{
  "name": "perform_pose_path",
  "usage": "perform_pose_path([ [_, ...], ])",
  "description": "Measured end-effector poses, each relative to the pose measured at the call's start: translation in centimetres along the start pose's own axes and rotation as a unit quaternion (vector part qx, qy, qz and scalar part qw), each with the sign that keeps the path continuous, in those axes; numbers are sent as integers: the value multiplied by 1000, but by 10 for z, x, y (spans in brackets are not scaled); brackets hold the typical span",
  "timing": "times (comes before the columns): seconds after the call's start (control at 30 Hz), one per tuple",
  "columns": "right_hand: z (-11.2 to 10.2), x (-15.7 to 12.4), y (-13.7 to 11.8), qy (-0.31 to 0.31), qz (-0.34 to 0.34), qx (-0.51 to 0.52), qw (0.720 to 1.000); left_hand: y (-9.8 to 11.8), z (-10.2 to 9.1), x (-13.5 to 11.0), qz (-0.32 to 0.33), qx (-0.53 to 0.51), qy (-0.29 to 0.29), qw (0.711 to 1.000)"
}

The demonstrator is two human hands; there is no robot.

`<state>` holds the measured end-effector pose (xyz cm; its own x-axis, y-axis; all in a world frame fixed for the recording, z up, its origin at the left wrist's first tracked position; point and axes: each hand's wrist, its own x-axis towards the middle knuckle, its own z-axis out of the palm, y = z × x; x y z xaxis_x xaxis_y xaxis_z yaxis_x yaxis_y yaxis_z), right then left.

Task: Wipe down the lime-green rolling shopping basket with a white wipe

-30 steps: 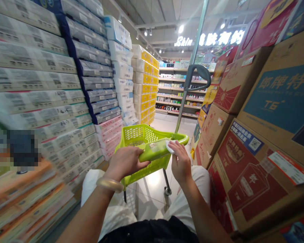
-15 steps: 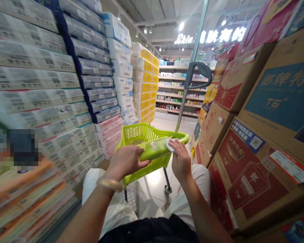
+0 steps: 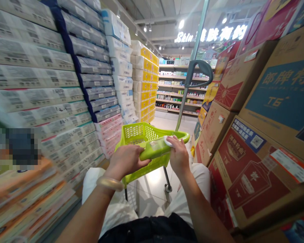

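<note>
A bright green shopping cart (image 3: 131, 132) with a perforated basket stands in front of my knees. My left hand (image 3: 128, 158) is closed round the left part of its thick green handle (image 3: 155, 148), thumb toward me. On the handle's right part, my right hand (image 3: 178, 153) presses a small white wipe (image 3: 168, 140) against the green plastic, the fingers bent over it. A clear label covers part of the handle between the two hands. The wipe is partly hidden under my fingers.
Stacked paper packs (image 3: 53, 98) rise close on the left. Cardboard boxes (image 3: 263, 141) crowd the right side. A metal pole (image 3: 183, 101) with a grey loop handle (image 3: 202, 72) stands beyond the cart. Stocked shelves (image 3: 177, 84) line the back, across the tiled floor.
My right hand has slid the white wipe slightly left along the handle. The left hand keeps its hold in the same spot.
</note>
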<state>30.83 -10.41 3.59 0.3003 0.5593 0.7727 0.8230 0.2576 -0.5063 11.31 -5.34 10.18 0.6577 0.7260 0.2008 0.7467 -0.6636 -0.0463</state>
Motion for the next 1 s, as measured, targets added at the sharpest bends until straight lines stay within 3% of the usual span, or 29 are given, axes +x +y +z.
perform_pose_path([
  [0.1, -2, 6, 3, 3, 24, -13, 1000, 2, 0, 1, 1, 3, 3, 1000],
  [0.23, 10, -2, -29, -106, -77, 58, 990, 2, 3, 2, 11, 3, 12, 1000],
  [0.3, 12, -3, -38, -136, -95, 78, 983, 2, 3, 2, 17, 2, 13, 1000],
  [0.53, -6, 11, -2, -27, 38, -11, 999, 8, -1, 0, 17, 0, 16, 1000],
  [0.6, -6, 8, -3, -33, 25, -6, 999, 10, -1, 0, 16, 0, 19, 1000],
  [0.77, 2, -3, -22, -125, -65, 63, 988, 12, -2, 1, 18, -2, 17, 1000],
  [1.0, -9, 7, -3, -28, 42, 0, 999, 12, -2, 2, 10, -3, 14, 1000],
])
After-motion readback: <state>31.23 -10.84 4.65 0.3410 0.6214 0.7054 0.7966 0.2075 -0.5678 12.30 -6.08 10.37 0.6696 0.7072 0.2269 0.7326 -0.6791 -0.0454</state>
